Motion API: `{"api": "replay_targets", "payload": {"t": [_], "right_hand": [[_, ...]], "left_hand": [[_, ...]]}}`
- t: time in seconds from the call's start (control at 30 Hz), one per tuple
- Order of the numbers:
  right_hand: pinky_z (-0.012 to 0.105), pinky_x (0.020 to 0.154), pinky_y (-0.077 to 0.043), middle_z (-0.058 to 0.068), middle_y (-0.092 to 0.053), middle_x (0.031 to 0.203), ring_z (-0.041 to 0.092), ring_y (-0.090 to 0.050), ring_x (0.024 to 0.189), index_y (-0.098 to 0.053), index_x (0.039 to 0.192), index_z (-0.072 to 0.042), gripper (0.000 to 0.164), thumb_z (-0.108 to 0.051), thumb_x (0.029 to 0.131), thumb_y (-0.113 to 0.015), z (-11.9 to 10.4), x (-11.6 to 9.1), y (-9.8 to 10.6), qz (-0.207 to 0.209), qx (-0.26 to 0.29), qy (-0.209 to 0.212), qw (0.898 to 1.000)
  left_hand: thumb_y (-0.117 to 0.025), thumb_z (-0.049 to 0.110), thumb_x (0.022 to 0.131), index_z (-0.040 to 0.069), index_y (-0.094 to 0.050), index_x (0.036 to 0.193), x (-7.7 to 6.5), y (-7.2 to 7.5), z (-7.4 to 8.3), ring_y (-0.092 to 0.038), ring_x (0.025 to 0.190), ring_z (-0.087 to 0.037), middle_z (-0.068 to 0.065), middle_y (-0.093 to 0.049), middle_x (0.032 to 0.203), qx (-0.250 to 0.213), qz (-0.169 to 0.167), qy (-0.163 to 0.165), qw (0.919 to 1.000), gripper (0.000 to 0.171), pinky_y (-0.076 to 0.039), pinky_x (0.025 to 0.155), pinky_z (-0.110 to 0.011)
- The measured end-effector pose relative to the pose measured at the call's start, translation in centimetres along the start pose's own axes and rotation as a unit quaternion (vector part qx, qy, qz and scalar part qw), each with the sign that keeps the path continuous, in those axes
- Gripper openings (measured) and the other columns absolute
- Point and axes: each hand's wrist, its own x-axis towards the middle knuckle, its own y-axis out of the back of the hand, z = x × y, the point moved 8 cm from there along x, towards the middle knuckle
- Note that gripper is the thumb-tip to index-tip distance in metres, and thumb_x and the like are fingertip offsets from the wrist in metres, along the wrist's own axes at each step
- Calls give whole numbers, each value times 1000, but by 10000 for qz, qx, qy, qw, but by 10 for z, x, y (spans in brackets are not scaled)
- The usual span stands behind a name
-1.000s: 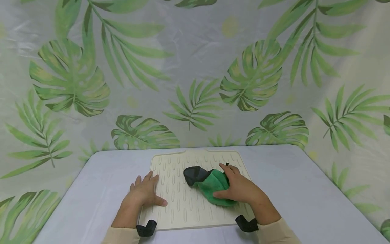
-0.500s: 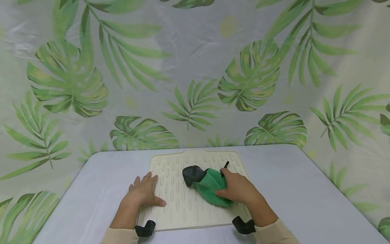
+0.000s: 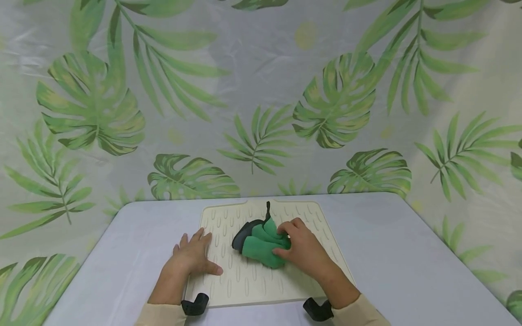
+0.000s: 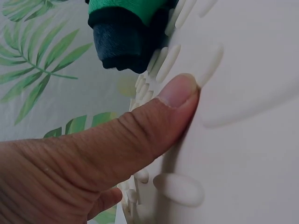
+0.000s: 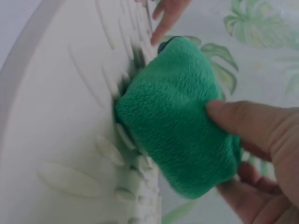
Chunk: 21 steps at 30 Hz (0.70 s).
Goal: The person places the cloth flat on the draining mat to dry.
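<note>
On the cream ribbed mat lies a green plush cloth, bunched up, with a dark grey end piece and a black loop standing up from it. My right hand pinches the cloth's right side between thumb and fingers. In the right wrist view the thumb presses its near face, the fingers behind it. My left hand rests with spread fingers on the mat's left edge. Its thumb lies against the mat surface in the left wrist view, beside the grey end.
The mat sits on a white-covered table with rounded far corners. Behind it hangs a leaf-patterned curtain. Black wrist-worn pieces show at both cuffs over the mat's near edge.
My right hand has moved left, carrying the green cloth along and turning it. The black loop now stands nearer the mat's middle, and the hand's grip is narrower. My left hand stays put.
</note>
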Motion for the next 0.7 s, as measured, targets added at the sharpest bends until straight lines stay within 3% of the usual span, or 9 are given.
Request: {"api": "replay_targets", "payload": {"t": [0.1, 0.33, 0.7], "right_hand": [[31, 84, -58, -5, -56, 109, 10, -61, 94, -66, 105, -20, 34, -23, 80, -89, -7, -1, -3, 7, -37, 419, 9991], [34, 94, -58, -5, -63, 115, 14, -67, 108, -70, 108, -18, 29, -20, 84, -85, -22, -5, -11, -10, -287, 1303, 9911], [35, 96, -58, -1, -66, 118, 18, -68, 113, -68, 108, -17, 27, -19, 86, -83, -35, -9, -21, 43, -313, 1508, 9881]], "left_hand": [[-98, 43, 58, 5, -46, 152, 0, 1, 1, -12, 150, -64, -24, -28, 166, 44, 17, 1, 10000, 114, -17, 117, -78], [-98, 42, 58, 5, -47, 152, 0, 1, 1, -12, 150, -64, -25, -28, 166, 41, 29, 11, 10000, 113, -17, 117, -78], [-98, 42, 58, 6, -47, 152, 1, 0, 1, -12, 150, -64, -23, -27, 167, -2, -18, 10, 10000, 113, -16, 117, -79]]}}
